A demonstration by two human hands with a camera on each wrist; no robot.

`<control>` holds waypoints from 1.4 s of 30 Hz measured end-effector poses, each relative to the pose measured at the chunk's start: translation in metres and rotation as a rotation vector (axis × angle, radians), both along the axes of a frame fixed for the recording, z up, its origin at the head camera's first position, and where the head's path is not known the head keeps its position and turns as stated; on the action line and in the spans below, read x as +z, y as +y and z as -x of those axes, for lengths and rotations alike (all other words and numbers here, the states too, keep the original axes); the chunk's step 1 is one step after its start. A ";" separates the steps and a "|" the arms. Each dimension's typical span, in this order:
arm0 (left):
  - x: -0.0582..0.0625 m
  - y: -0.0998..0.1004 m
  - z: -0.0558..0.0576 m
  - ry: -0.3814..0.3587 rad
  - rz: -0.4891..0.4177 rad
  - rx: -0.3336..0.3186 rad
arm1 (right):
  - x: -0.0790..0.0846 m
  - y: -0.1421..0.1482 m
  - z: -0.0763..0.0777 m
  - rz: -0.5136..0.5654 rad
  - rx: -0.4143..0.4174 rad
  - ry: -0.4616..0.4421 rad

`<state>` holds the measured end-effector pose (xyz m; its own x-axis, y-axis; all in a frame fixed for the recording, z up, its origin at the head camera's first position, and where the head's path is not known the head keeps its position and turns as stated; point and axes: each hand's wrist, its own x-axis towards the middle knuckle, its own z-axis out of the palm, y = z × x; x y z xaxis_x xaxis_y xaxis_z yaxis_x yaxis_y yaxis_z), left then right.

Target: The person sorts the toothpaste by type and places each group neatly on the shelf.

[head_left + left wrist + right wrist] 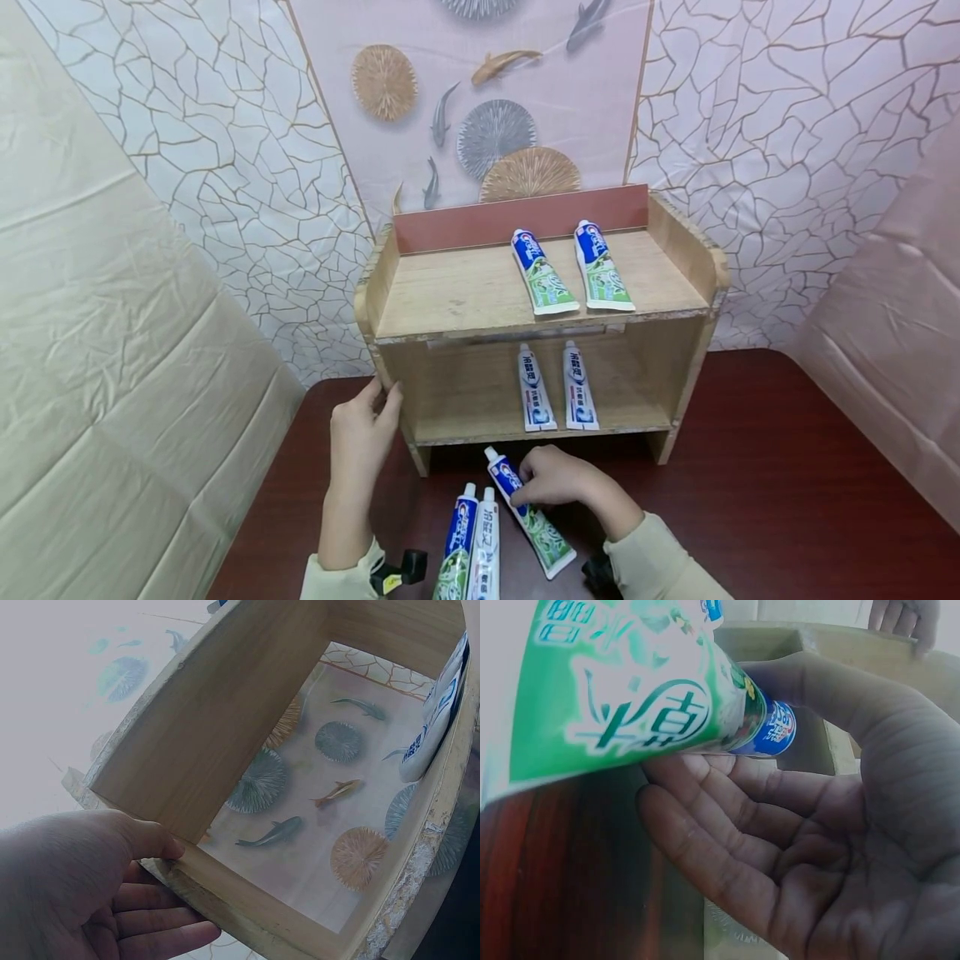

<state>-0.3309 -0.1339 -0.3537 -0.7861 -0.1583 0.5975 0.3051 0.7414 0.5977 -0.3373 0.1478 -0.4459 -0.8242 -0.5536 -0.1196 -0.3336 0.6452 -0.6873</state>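
A green, white and blue toothpaste tube is pinched between the thumb and fingers of my right hand, in front of the shelf. In the right wrist view the tube's green end points away from the palm and the remaining fingers are loosely bent under it. My left hand grips the left side panel of a small two-tier wooden shelf. Seen from the left wrist, its thumb lies on the panel's edge and the other fingers are on the outer side.
Two green-and-blue tubes lie on the upper tier, right of middle. Below them, two white-and-blue tubes lie on the lower tier. Another green-and-blue tube and a white tube lie side by side on the dark red table.
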 end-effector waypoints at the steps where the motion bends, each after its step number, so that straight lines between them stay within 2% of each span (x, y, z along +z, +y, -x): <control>1: 0.000 0.000 0.000 0.002 0.000 -0.001 | 0.000 0.000 0.000 0.002 0.001 0.003; 6: 0.000 0.000 0.000 0.002 -0.001 0.000 | 0.003 0.000 -0.001 0.018 -0.002 0.004; 15: 0.000 0.000 0.000 0.010 0.012 0.007 | 0.010 0.000 -0.002 0.079 -0.012 -0.046; 42: -0.002 0.000 0.001 0.022 0.012 -0.004 | 0.014 -0.001 -0.006 0.102 0.037 -0.052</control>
<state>-0.3320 -0.1343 -0.3554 -0.7733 -0.1479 0.6165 0.3207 0.7475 0.5817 -0.3314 0.1467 -0.4315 -0.7969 -0.5952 -0.1032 -0.3181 0.5587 -0.7659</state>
